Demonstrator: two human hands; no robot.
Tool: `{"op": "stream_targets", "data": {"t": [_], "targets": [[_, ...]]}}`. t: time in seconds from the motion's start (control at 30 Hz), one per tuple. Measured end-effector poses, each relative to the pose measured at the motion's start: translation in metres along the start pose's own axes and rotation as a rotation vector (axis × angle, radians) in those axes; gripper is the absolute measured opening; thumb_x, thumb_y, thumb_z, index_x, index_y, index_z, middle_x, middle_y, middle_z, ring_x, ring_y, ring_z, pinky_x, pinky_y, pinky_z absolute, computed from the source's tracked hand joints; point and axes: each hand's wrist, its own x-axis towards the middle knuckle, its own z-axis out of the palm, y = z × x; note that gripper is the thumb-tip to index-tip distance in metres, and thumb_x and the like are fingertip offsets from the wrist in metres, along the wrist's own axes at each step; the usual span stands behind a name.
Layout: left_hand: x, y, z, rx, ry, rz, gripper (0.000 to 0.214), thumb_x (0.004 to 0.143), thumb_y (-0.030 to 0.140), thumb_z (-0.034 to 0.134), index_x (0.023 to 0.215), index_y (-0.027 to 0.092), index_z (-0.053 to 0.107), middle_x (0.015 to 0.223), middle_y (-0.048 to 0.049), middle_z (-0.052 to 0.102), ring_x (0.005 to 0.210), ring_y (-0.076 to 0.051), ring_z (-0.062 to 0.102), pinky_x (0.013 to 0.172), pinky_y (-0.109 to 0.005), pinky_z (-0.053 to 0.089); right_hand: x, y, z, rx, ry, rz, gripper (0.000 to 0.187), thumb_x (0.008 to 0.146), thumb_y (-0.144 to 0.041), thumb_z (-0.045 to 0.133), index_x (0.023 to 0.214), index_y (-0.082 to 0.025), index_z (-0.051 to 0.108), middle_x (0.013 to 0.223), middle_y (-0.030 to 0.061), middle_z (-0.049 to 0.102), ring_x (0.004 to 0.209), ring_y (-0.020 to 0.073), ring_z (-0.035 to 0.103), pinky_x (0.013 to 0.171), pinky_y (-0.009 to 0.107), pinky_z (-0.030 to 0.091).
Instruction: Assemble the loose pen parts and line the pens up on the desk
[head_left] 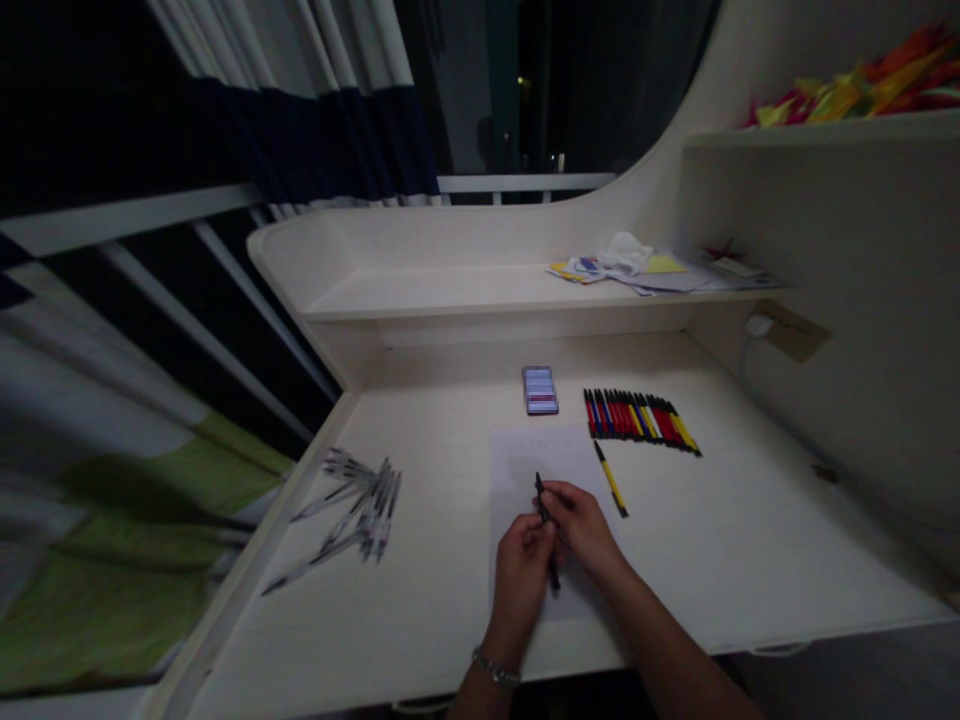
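Observation:
Over a white sheet of paper (514,460), both hands grip a black pen (553,572) whose tip points away from me. My left hand (523,560) is closed round its lower part. The fingers of my right hand (581,522) pinch it higher up, near the tip. Just right of the paper lies a yellow pen with black ends (611,480). Beyond it, a row of red, blue, yellow and white pens (637,418) with black ends lies side by side. At the left, several clear pen refills or slim pens (367,505) are strewn in a loose pile.
A phone (540,390) with a lit screen lies beyond the paper. The white desk (442,400) has a raised back shelf (435,290) bearing papers (667,270) and a crumpled tissue (626,252). A cable (780,420) runs along the right wall.

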Motion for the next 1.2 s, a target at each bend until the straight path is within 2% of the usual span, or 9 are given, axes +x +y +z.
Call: {"op": "stream_targets", "data": {"t": [0.1,0.23,0.47,0.63,0.73,0.83,0.9,1.03,1.2], "targets": [[-0.004,-0.004,0.003,0.056,0.048,0.029,0.027,0.080,0.043,0.066,0.084,0.018,0.058,0.060,0.0003,0.062,0.053,-0.013,0.057,0.051,-0.022,0.042,0.001,-0.006,0.003,0.017,0.089,-0.019,0.042,0.075,-0.056,0.067,0.086,-0.016,0.068,0.076,0.0067,0.070,0.070,0.0191,0.063,0.066,0.030,0.049],[-0.011,0.003,0.005,0.141,0.070,0.084,0.028,0.079,0.042,0.065,0.087,0.016,0.066,0.075,-0.0046,0.069,0.067,-0.017,0.063,0.059,-0.025,0.047,0.001,-0.006,0.010,0.028,0.143,-0.040,0.042,0.078,-0.057,0.063,0.069,-0.017,0.063,0.061,0.0023,0.062,0.055,0.0138,0.054,0.053,0.025,0.043],[-0.014,0.001,0.009,0.042,0.024,-0.002,0.041,0.080,0.052,0.062,0.062,0.015,0.061,0.049,-0.0003,0.056,0.046,-0.012,0.049,0.047,-0.023,0.037,-0.002,0.001,0.006,0.293,0.046,0.111,0.042,0.076,-0.058,0.066,0.074,-0.016,0.065,0.059,0.0017,0.062,0.044,0.0106,0.048,0.040,0.022,0.032],[-0.015,0.004,0.013,-0.108,-0.011,-0.091,0.038,0.073,0.050,0.072,0.078,0.013,0.066,0.063,-0.0034,0.065,0.049,-0.012,0.056,0.050,-0.024,0.044,0.002,0.001,-0.006,0.340,-0.024,0.135,0.044,0.070,-0.056,0.074,0.088,-0.016,0.069,0.078,0.0075,0.070,0.063,0.0155,0.061,0.047,0.022,0.041],[-0.015,0.010,0.015,-0.130,-0.003,-0.118,0.039,0.070,0.049,0.075,0.083,0.012,0.067,0.066,-0.0040,0.066,0.050,-0.013,0.057,0.051,-0.024,0.046,0.002,0.001,-0.010,0.246,0.052,0.071,0.037,0.066,-0.050,0.079,0.078,-0.016,0.067,0.069,0.0026,0.067,0.049,0.0096,0.051,0.042,0.021,0.035],[-0.016,0.012,0.015,-0.148,-0.001,-0.122,0.040,0.070,0.050,0.075,0.082,0.012,0.068,0.065,-0.0043,0.066,0.051,-0.013,0.058,0.051,-0.023,0.046,-0.001,-0.001,-0.012,0.317,-0.051,0.163,0.041,0.072,-0.054,0.072,0.087,-0.017,0.068,0.075,0.0039,0.069,0.041,0.0078,0.044,0.036,0.021,0.027],[-0.017,0.012,0.015,-0.160,-0.007,-0.122,0.042,0.071,0.050,0.075,0.084,0.011,0.069,0.066,-0.0047,0.067,0.052,-0.013,0.059,0.051,-0.024,0.046,-0.001,-0.002,-0.013,0.351,-0.083,0.188,0.045,0.073,-0.056,0.070,0.095,-0.017,0.068,0.081,0.0063,0.071,0.048,0.0107,0.052,0.039,0.022,0.032],[-0.017,0.009,0.015,-0.173,-0.005,-0.125,0.043,0.069,0.048,0.077,0.091,0.011,0.069,0.067,-0.0042,0.067,0.051,-0.013,0.059,0.051,-0.024,0.047,0.002,-0.001,-0.014,0.268,0.045,0.083,0.040,0.065,-0.049,0.080,0.086,-0.017,0.067,0.069,0.0027,0.068,0.054,0.0113,0.054,0.047,0.022,0.037],[-0.017,0.007,0.014,-0.202,-0.014,-0.128,0.050,0.070,0.048,0.077,0.104,0.012,0.068,0.068,-0.0041,0.067,0.053,-0.014,0.061,0.053,-0.026,0.049,0.004,0.001,-0.015,0.284,-0.019,0.133,0.045,0.070,-0.056,0.073,0.089,-0.016,0.069,0.080,0.0079,0.072,0.063,0.0158,0.060,0.056,0.026,0.043]]}}
